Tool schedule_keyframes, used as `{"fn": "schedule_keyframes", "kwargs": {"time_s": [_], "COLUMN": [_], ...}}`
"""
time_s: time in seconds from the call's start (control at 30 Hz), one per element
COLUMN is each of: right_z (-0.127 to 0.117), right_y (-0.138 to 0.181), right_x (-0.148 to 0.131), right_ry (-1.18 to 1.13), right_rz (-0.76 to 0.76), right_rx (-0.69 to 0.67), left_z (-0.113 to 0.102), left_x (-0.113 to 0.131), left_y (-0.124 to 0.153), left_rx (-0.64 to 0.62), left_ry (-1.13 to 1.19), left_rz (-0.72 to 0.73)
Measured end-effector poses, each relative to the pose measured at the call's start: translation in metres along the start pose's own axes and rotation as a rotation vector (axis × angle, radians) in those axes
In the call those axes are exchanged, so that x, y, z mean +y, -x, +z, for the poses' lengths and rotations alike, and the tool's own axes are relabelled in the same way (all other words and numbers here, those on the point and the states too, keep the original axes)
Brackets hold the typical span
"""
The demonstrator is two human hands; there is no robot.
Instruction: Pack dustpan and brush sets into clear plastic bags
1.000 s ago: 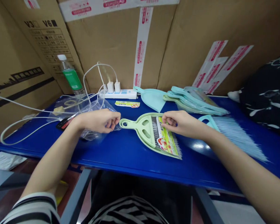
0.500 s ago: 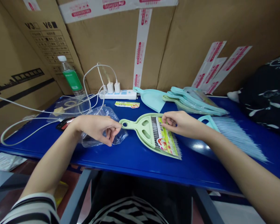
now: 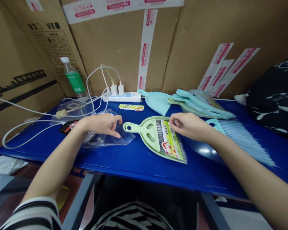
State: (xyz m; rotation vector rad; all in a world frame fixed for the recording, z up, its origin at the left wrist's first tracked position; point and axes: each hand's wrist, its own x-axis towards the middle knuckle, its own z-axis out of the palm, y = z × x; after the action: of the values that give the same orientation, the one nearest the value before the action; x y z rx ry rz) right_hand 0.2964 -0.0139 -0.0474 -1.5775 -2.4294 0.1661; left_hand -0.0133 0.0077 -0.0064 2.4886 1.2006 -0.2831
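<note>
A pale green dustpan lies flat on the blue table, with a brush and a bright printed label card resting in it. My right hand is curled at the card's top edge, fingers pinched on it. My left hand rests on a clear plastic bag just left of the dustpan's handle, fingers bent and gripping the film.
Several light blue dustpans are stacked at the back right, and a blue brush lies to the right. A power strip with chargers, white cables, a water bottle and cardboard boxes line the back. A dark bag sits far right.
My left hand has shifted left off the dustpan handle and pressed the plastic bag flatter onto the table. My right hand stays at the label card.
</note>
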Motion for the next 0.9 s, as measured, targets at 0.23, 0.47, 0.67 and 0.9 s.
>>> {"fn": "schedule_keyframes", "kwargs": {"time_s": [0.23,0.47,0.67,0.9], "right_z": [-0.001,0.004,0.001,0.002], "right_y": [-0.002,-0.004,-0.006,-0.003], "right_x": [0.006,0.018,0.015,0.022], "right_ry": [0.082,0.109,0.109,0.136], "right_rz": [0.097,0.106,0.099,0.075], "right_rx": [-0.005,0.009,-0.022,0.033], "left_z": [0.007,0.006,0.008,0.01], "left_x": [0.005,0.013,0.012,0.016], "left_y": [-0.006,-0.009,-0.01,-0.014], "left_rx": [-0.004,0.011,0.034,0.055], "left_ry": [0.003,-0.039,-0.081,-0.068], "left_rz": [0.104,0.101,0.102,0.141]}}
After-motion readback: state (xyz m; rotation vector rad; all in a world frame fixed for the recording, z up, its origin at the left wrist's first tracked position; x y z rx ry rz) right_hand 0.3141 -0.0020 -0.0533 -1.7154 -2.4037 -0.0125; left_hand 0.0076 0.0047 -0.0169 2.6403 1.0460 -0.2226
